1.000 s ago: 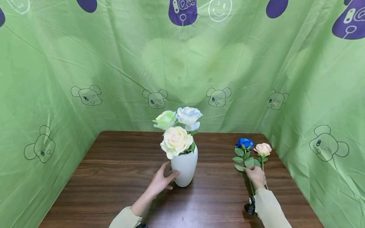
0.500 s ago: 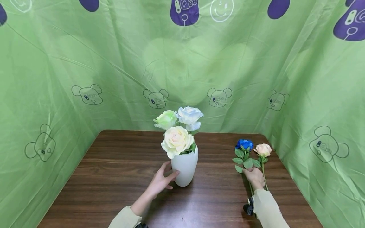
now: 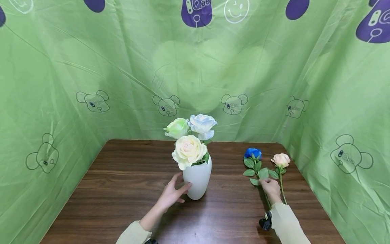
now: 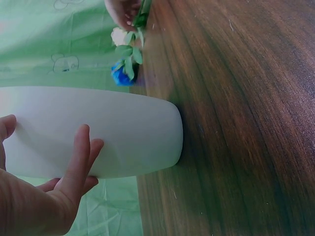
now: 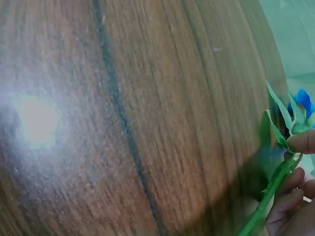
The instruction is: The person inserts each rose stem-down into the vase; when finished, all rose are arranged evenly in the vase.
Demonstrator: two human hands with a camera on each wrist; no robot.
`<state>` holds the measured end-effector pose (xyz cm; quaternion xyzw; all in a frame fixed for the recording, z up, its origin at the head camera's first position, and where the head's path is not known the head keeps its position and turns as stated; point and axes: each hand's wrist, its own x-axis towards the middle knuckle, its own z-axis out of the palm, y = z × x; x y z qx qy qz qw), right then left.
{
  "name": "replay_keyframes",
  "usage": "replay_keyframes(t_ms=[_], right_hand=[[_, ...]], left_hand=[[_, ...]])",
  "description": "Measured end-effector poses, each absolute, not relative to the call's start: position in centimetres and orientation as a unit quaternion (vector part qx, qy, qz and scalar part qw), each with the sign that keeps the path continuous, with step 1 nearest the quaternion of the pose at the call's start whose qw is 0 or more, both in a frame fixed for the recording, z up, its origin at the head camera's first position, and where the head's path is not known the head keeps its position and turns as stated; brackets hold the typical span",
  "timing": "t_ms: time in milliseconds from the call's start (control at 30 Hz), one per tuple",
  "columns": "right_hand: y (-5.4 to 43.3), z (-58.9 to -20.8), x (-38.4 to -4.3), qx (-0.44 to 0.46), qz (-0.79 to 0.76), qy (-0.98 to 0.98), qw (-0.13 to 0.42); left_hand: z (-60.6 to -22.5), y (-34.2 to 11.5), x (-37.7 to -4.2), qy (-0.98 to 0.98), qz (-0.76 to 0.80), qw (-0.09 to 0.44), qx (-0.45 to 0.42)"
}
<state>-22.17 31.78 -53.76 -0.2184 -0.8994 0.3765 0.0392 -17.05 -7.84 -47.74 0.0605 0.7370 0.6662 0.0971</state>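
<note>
A white vase (image 3: 198,181) stands upright on the wooden table, holding a cream rose (image 3: 189,150), a pale green rose (image 3: 177,128) and a pale blue rose (image 3: 202,124). My left hand (image 3: 170,194) holds the vase's left side, thumb in front and other fingers around behind. In the left wrist view, fingertips rest against the smooth vase wall (image 4: 133,132). On the right, my right hand (image 3: 271,189) pinches the stem of a blue rose (image 3: 253,153) just below its leaves. The right wrist view shows its green stem (image 5: 270,194) between thumb and fingers.
A peach rose (image 3: 281,160) lies on the table to the right of the blue one, its stem running beside my right hand. Green printed curtains (image 3: 195,74) hang around the back and sides of the brown table (image 3: 128,176).
The blue rose has shifted left, its bloom moving away from the peach rose, with my right hand on its stem moving slightly left. My left hand and the vase keep their place.
</note>
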Motion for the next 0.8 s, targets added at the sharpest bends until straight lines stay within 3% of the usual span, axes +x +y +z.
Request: replay_keyframes(t_ms=[433, 567, 633, 800], right_hand=[[28.8, -50.9, -23.7, -0.093, 0.441, -0.88, 0.147], [27.7, -49.1, -23.8, -0.055, 0.482, -0.86, 0.158], [28.2, -50.5, -25.1, -0.026, 0.504, -0.846, 0.175], [31.7, -58.7, -30.8, 0.049, 0.554, -0.805, 0.205]], left_hand=[[-48.1, -7.9, -17.3, 0.733, 0.671, 0.096, 0.057], [-48.0, -7.9, -17.2, 0.732, 0.672, 0.095, 0.058], [-48.0, -7.9, -17.2, 0.732, 0.672, 0.095, 0.058], [-48.0, -7.9, -17.3, 0.732, 0.672, 0.097, 0.059]])
